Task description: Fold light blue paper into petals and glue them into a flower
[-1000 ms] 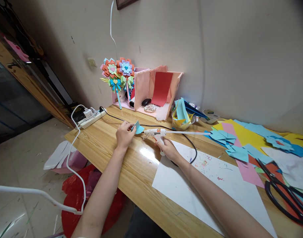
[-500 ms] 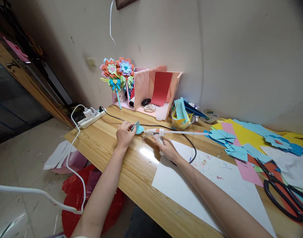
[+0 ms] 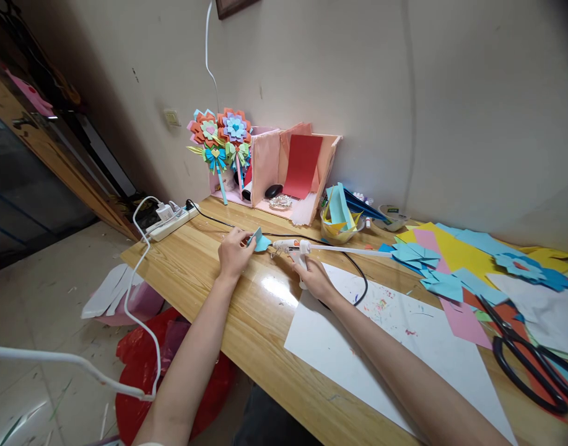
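Note:
Between the fingers of my left hand [image 3: 235, 253] is a small folded piece of light blue paper [image 3: 263, 243]. My right hand [image 3: 315, 279] is wrapped around the handle of a white hot glue gun [image 3: 293, 248]. Its nozzle points left and is at the right edge of the blue paper; whether they touch I cannot tell. A long white glue stick [image 3: 349, 250] sticks out of the gun's back end. The gun's black cord [image 3: 365, 279] loops over a white sheet [image 3: 386, 347] under my right forearm.
A power strip [image 3: 174, 223] lies at the table's left edge. Paper flowers [image 3: 236, 127] stand by a pink divided box [image 3: 266, 167]. A bowl [image 3: 342, 232] holds folded paper. To the right are blue paper pieces [image 3: 444, 285] and black-handled scissors [image 3: 528, 365].
The glue gun and my right hand have shifted very slightly to the right. My left hand keeps its hold on the blue paper, almost unmoved.

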The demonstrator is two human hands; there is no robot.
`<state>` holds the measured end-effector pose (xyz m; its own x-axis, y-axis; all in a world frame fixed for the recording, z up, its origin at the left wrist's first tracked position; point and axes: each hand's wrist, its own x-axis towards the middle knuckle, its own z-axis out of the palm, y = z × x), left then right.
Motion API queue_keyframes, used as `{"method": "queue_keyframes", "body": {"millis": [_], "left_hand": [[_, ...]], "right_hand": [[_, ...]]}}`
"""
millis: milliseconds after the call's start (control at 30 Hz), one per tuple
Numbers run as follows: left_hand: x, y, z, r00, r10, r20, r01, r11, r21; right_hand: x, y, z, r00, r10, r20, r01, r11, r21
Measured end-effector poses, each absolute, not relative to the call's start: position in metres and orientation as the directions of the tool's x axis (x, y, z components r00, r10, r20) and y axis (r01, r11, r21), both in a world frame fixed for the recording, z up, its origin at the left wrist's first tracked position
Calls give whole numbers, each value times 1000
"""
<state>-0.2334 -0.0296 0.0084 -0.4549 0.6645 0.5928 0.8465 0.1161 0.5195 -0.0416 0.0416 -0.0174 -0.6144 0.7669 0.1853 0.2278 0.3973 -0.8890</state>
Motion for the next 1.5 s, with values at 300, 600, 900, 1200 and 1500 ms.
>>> {"method": "queue_keyframes", "body": {"millis": [300, 600, 900, 1200, 1500], "left_hand": [[-233, -30, 7, -443, 677, 588, 849, 106, 517], [-240, -27, 2, -558, 723, 407, 590, 1, 808], [-241, -20, 0, -459, 885, 73, 201, 24, 979], [-183, -10, 9, -166, 967, -192, -132, 171, 976], [-55, 30, 8, -124, 976, -178, -156, 158, 975]], "right_hand": [[-42, 47, -25, -579, 794, 186, 289, 413, -864], [-61, 75, -28, -403, 881, 248, 235, 361, -902], [-102, 107, -22, -499, 804, 324, 431, 554, -712], [-23, 82, -17, -458, 839, 294, 350, 474, -808], [136, 38, -22, -406, 912, -64, -202, -158, -967]]}}
